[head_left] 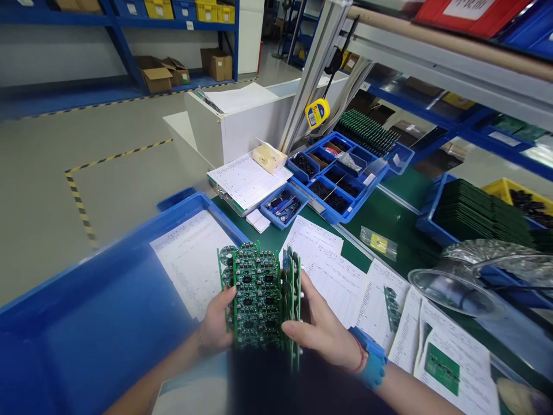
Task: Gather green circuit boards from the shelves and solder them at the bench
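Observation:
Several green circuit boards (pixel 258 300), set with small chips and parts, stand upright between my two hands. My left hand (pixel 219 320) grips the left edge of the stack, thumb on the front side. On the other side my right hand (pixel 322 328) pinches a few boards (pixel 292 294) that are turned edge-on and stand slightly apart from the left ones. A blue band sits on my right wrist. Both hands are in front of my body, just right of a large blue tray (pixel 129 323). The lower ends of the boards are in shadow.
Printed sheets (pixel 332 271) lie on the green bench. A tool tray (pixel 284 206) and a divided blue bin (pixel 341 178) of dark parts stand behind. A tape measure (pixel 317 113) hangs from the frame. At right are a clear fume hood (pixel 449 291) and stacked boards (pixel 479 213).

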Motion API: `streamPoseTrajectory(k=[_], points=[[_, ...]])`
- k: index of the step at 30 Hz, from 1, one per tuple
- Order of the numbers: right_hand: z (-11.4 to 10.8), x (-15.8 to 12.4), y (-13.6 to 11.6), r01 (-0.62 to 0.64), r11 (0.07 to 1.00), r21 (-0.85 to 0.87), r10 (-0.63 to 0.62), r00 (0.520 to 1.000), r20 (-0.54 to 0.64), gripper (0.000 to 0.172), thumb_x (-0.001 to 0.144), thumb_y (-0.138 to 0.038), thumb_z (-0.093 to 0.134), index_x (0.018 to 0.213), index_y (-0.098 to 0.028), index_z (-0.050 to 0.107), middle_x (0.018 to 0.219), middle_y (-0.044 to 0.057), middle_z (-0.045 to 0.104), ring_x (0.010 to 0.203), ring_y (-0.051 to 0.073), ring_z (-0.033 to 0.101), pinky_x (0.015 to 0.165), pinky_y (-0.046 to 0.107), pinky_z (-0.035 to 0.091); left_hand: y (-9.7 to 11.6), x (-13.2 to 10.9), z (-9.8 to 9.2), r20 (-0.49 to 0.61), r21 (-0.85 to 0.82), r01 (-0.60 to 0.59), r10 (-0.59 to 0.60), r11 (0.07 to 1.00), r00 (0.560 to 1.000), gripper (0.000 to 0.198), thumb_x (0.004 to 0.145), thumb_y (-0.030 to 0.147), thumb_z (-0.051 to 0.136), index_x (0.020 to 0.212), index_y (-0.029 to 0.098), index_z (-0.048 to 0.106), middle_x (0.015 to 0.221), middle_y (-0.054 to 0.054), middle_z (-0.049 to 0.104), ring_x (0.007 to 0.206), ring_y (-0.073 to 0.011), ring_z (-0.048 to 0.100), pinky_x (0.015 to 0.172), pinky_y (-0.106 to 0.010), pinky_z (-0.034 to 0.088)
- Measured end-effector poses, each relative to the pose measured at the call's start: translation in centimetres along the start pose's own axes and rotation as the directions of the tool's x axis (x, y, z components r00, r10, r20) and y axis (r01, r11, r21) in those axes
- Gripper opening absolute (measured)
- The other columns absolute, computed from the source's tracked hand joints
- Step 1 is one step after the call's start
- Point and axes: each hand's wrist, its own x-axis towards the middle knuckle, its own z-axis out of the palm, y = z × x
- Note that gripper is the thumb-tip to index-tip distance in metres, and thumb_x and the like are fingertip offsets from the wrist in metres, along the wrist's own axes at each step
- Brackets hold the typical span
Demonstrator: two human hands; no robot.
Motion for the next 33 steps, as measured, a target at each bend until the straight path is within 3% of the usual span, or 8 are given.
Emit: streamPoseTrajectory(k=[8,14,18,22,26,30,33], points=[[0.0,0.0,0.2,-0.01,1.0,-0.027,0.01,1.0,-0.002,0.093,0.072,-0.043,0.061,0.14,-0.019,0.001,0.147,0.005,0.011,0.134,0.022,0.013,0.111,0.039,0.015,0.0,0.0,0.5,-0.028,-0.007,0.012,-0.012,1.0,1.0,0.026,0.072,0.027,0.059,0.093,0.014,0.067,0.09,-0.008,0.07,0.097,-0.0301,0.06,0.09,-0.046,0.042],[0.7,1.0,1.0,-0.21,0.939,-0.274,0.17,0.972,-0.161,0.091,0.072,-0.038,0.06,0.139,-0.016,0.002,0.144,0.011,0.019,0.132,0.026,0.018,0.11,0.043,0.018,-1.0,0.6,0.7,-0.038,-0.051,0.038,-0.04,0.998,0.998,0.031,0.077,0.031,0.055,0.098,0.012,0.065,0.098,-0.01,0.068,0.102,-0.0302,0.057,0.095,-0.046,0.038],[2.1,1.8,1.7,-0.132,0.94,-0.316,0.109,0.99,-0.089,0.086,0.07,-0.026,0.06,0.138,-0.018,0.008,0.133,0.01,0.038,0.122,0.025,0.037,0.105,0.041,0.029,-1.9,1.3,0.6,0.056,-0.002,0.051,-0.051,0.999,0.997,0.033,0.081,0.032,0.052,0.104,0.012,0.063,0.104,-0.01,0.066,0.11,-0.0277,0.052,0.102,-0.043,0.031],[2.9,2.3,2.3,-0.12,0.925,-0.36,0.086,0.99,-0.109,0.092,0.065,-0.027,0.064,0.138,-0.017,0.009,0.131,0.011,0.039,0.12,0.026,0.038,0.102,0.042,0.032,-2.3,1.6,0.7,0.075,0.058,-0.018,0.014,0.998,0.997,0.031,0.085,0.032,0.048,0.106,0.014,0.062,0.108,-0.009,0.064,0.113,-0.0253,0.05,0.105,-0.041,0.027],[2.8,2.4,2.1,-0.005,0.936,-0.351,-0.022,0.997,-0.074,0.083,0.067,-0.017,0.057,0.137,-0.02,0.012,0.124,0.008,0.046,0.114,0.023,0.045,0.098,0.038,0.036,-2.3,1.6,0.9,0.052,0.117,-0.059,0.053,0.991,0.997,0.032,0.08,0.03,0.056,0.107,0.013,0.061,0.108,-0.01,0.064,0.114,-0.0266,0.049,0.105,-0.042,0.027],[2.2,2.2,2.0,-0.057,0.942,-0.332,0.035,0.997,-0.069,0.085,0.069,-0.02,0.056,0.138,-0.017,0.006,0.128,0.011,0.044,0.115,0.025,0.044,0.1,0.041,0.035,-2.1,1.8,0.9,0.014,0.105,-0.099,0.098,0.99,0.995,0.032,0.076,0.026,0.061,0.106,0.015,0.061,0.106,-0.009,0.065,0.112,-0.0267,0.051,0.103,-0.043,0.029],[1.3,1.8,1.9,-0.083,0.966,-0.247,0.071,0.996,-0.054,0.083,0.073,-0.026,0.057,0.138,-0.016,0.007,0.137,0.011,0.034,0.125,0.025,0.034,0.106,0.043,0.026,-1.6,1.7,1.0,-0.028,0.004,-0.113,0.113,0.994,0.993,0.027,0.076,0.027,0.06,0.101,0.016,0.064,0.101,-0.007,0.067,0.108,-0.0264,0.054,0.102,-0.044,0.032]])
